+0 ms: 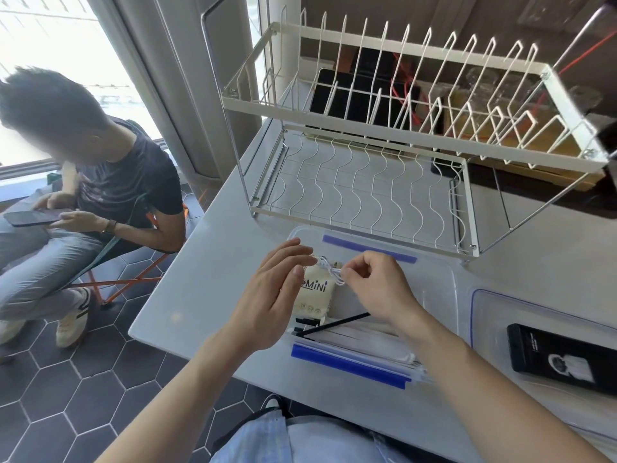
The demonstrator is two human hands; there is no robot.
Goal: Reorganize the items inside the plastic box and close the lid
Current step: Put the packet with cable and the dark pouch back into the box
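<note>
A clear plastic box (444,282) with blue clip edges sits open on the table in front of me. Inside lie a cream pouch (317,297) printed "MINI", a thin black stick (334,324) and flat white packets (360,339). My right hand (377,285) pinches a thin white cord (329,267) above the pouch. My left hand (277,295) hovers beside it with fingers spread, the fingertips close to the cord's other end. The box's clear lid (490,315) lies to the right with a black phone-like box (564,357) on it.
A white two-tier wire dish rack (367,128) stands just behind the box. A person sits on a folding chair (133,262) at the left, off the table's edge, with a phone. The table's left edge (160,295) runs diagonally.
</note>
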